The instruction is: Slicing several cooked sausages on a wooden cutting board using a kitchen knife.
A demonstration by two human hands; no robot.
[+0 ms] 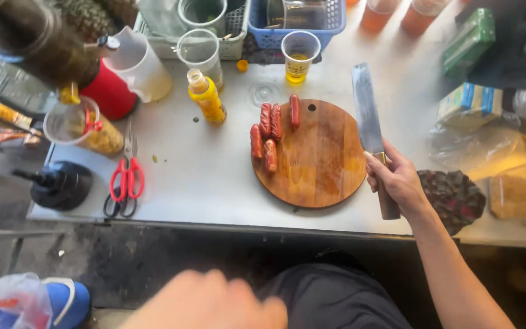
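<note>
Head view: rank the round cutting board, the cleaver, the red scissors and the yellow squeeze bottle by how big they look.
1. Cutting board, clearly largest.
2. Cleaver, held in the right hand.
3. Red scissors, shorter than the cleaver.
4. Yellow squeeze bottle, smallest.

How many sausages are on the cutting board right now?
5 sausages, all on the round wooden board's upper-left edge: three upright at top, two lower left. None seem hidden.

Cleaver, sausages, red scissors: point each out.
Cleaver [366, 109]: head view, middle of the flat blade.
Sausages [271, 130]: head view, middle of the group on the board's left edge.
Red scissors [127, 178]: head view, on the red handles.
</note>
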